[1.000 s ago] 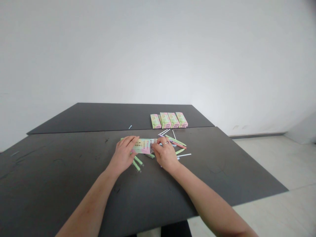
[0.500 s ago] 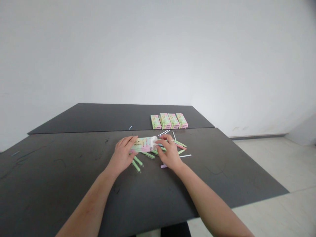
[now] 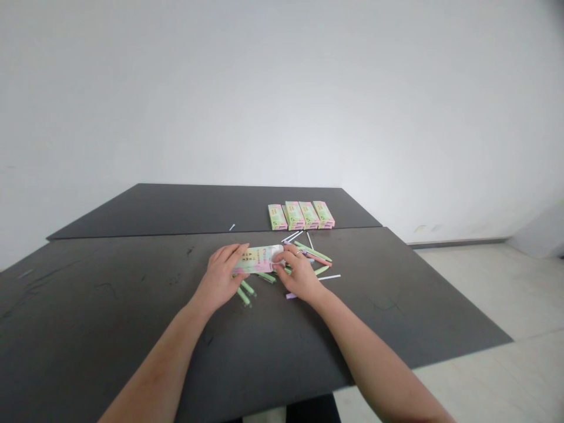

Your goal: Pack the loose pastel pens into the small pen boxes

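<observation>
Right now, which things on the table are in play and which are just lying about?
In play:
- left hand and right hand, both on the open pastel box
- loose pens scattered around the hands

Lying about:
- row of closed boxes at the back
- small white stick on the dark table

Packet (image 3: 258,259) lies on the table (image 3: 110,305) between both hands; pens (image 3: 315,254) right; 4 boxes (image 3: 302,215) behind.

Plenty of bare tabletop (image 3: 110,305) on my left and along the near edge. Loose pens (image 3: 315,258) clutter the middle; boxes (image 3: 302,215) block the far edge to the right.
</observation>
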